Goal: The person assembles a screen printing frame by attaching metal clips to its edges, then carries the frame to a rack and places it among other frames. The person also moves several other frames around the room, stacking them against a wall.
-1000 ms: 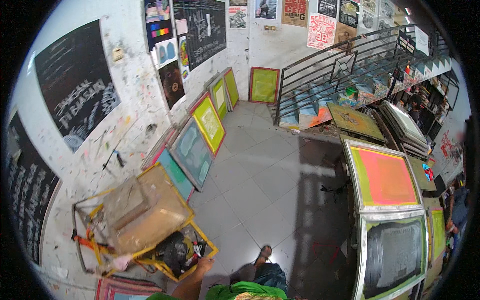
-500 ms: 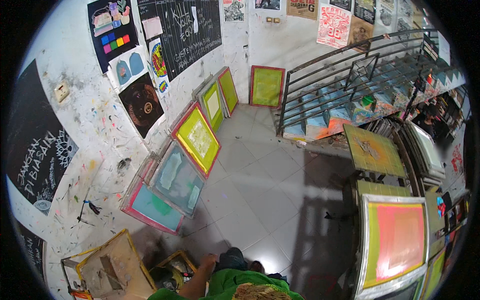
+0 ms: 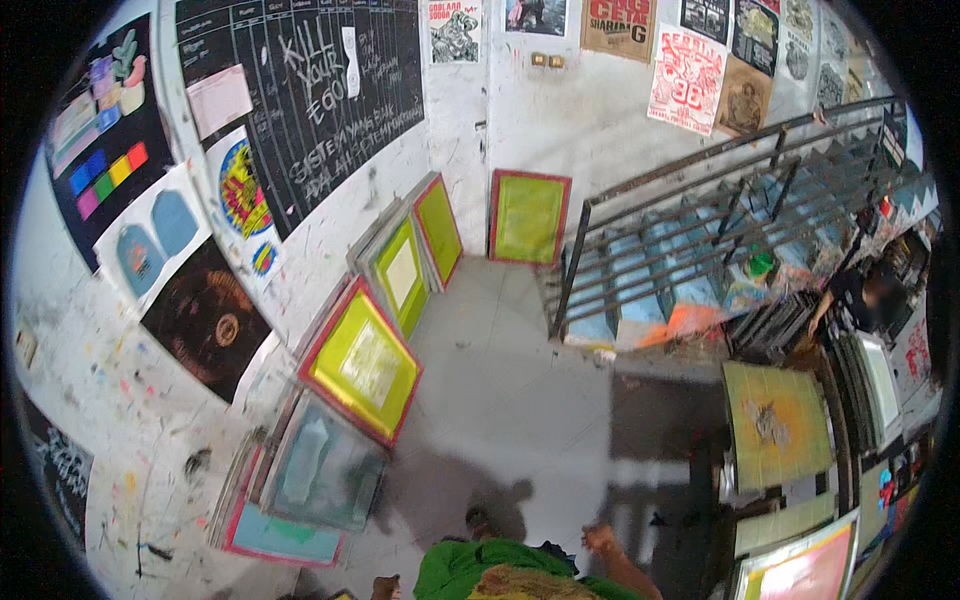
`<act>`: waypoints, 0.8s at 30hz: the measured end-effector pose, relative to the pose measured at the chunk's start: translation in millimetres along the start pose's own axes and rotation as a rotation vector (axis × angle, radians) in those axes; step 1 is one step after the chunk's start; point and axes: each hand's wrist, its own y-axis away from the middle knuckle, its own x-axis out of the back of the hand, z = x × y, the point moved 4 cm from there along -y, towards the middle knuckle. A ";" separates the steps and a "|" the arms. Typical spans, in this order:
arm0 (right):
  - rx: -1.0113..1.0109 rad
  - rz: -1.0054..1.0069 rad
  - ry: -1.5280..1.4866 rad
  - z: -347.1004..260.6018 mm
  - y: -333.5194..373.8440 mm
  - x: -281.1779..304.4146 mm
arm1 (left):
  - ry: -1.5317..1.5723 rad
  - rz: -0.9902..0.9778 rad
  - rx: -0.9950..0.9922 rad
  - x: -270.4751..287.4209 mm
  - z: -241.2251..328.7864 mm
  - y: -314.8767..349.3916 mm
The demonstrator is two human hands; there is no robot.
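Observation:
At the lower edge my left hand [image 3: 385,588] shows only in part, beside my green shirt; its fingers are too cut off and blurred to read. My right hand [image 3: 600,540] hangs over the floor to the right of my body, fingers loosely apart, holding nothing that I can see. Closest to my left hand is a blue screen-printing frame [image 3: 285,538] with a red edge, leaning at the wall. A grey-blue screen [image 3: 325,470] leans in front of it. Beyond stands a yellow-green screen [image 3: 400,390] with a red frame.
More framed screens [image 3: 438,230] lean along the left wall, one [image 3: 530,218] at the back. A metal-railed staircase [image 3: 640,285] rises to the right. A yellow-green board [image 3: 775,425] and a pink-and-yellow screen [image 3: 800,570] stand on the right-hand rack. Another person [image 3: 862,300] is near the stairs.
The view has swung, bringing the far wall and stairs lower in the picture. My right hand has come into sight; my left hand has dropped toward the lower edge.

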 end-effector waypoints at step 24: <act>-0.786 -0.318 1.126 89.1 -658.7 300.5 | 0.144 0.770 -0.644 656.3 409.5 -468.2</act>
